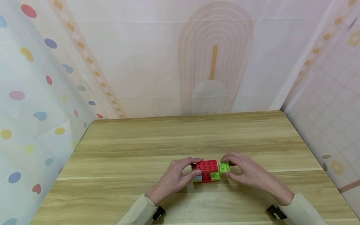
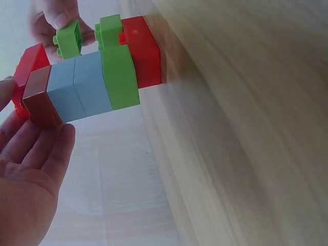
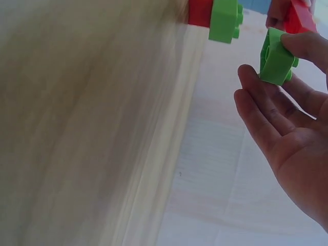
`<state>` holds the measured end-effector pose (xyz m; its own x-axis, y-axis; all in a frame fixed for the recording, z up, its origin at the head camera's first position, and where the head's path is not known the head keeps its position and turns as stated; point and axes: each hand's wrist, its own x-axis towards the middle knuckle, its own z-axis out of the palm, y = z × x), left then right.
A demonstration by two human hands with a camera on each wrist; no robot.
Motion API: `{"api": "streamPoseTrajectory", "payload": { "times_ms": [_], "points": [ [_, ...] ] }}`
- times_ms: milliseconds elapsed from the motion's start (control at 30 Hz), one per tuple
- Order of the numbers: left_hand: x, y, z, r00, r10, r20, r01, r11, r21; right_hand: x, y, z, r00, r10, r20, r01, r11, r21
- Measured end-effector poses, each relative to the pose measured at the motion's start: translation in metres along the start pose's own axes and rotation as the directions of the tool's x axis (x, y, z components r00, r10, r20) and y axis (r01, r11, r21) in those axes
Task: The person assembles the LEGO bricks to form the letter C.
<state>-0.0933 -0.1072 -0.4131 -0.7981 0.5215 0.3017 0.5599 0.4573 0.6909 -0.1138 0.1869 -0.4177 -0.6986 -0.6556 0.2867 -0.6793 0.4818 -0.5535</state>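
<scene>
A stack of toy building bricks stands on the table. Its top red brick is held between the thumb and fingers of my left hand. Below it in the left wrist view come a brown brick, two light blue bricks, a green brick and a red base brick. Another green brick sits on the base's right end. My right hand pinches a loose lime green brick with studs up, just right of the red top brick and above the table.
The wooden table reaches back to a patterned cloth. Dotted cloth hangs at the left, and more cloth at the right. Black straps show at both wrists.
</scene>
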Motion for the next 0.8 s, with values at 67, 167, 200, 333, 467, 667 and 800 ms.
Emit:
{"api": "streamPoseTrajectory", "payload": {
  "times_ms": [67, 167, 200, 333, 467, 667, 800],
  "points": [
    [0.000, 0.000, -0.001, 1.000, -0.001, 0.006, 0.001, 1.000, -0.002, 0.000, -0.002, 0.001, 1.000, 0.011, 0.016, -0.011, 1.000, 0.012],
    [0.001, -0.001, 0.000, 1.000, 0.007, 0.010, -0.007, 1.000, -0.012, -0.001, -0.005, 0.001, 0.998, 0.054, 0.038, -0.055, 0.998, 0.029],
    [0.001, -0.001, 0.000, 1.000, 0.011, 0.012, -0.011, 1.000, -0.017, -0.001, -0.006, 0.001, 0.997, 0.070, 0.045, -0.072, 0.997, 0.034],
    [0.002, -0.002, -0.001, 1.000, 0.009, 0.025, -0.009, 0.999, -0.037, 0.000, -0.009, 0.002, 0.991, 0.123, 0.055, -0.126, 0.991, 0.042],
    [0.003, -0.002, -0.002, 0.999, -0.001, 0.043, 0.003, 0.999, -0.050, 0.002, -0.012, 0.003, 0.988, 0.151, 0.043, -0.153, 0.987, 0.055],
    [0.002, -0.003, -0.003, 0.999, 0.003, 0.052, 0.000, 0.999, -0.053, 0.008, -0.015, 0.007, 0.987, 0.157, 0.043, -0.160, 0.981, 0.106],
    [0.002, -0.002, -0.005, 0.998, 0.004, 0.055, -0.001, 0.998, -0.056, 0.011, -0.016, 0.008, 0.986, 0.163, 0.046, -0.168, 0.977, 0.132]
  ]
}}
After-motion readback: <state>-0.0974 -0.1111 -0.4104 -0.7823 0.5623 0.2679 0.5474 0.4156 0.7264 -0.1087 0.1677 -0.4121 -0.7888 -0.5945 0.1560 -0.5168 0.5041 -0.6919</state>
